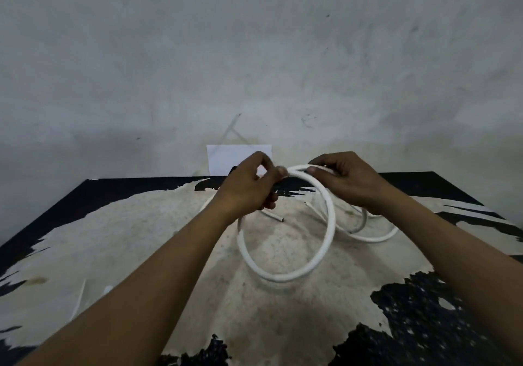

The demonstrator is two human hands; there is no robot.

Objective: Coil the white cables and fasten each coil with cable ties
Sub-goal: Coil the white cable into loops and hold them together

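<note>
A white cable coil [328, 235] is held upright above the table, its loop hanging down toward me. My left hand [250, 186] grips the coil's top left part, fingers closed around it. My right hand [348, 180] pinches the top of the coil from the right, thumb pressing on the cable. A cut cable end [278, 219] pokes out below my left hand. More white cable [370, 236] lies looped on the table behind and right of the coil. A thin white cable tie [77, 299] lies on the table at the lower left, partly hidden by my left forearm.
The table [127, 238] has a worn black top with large pale scraped patches. A white sheet of paper [226, 157] leans against the grey wall behind my hands. The table's back edge runs just behind my hands.
</note>
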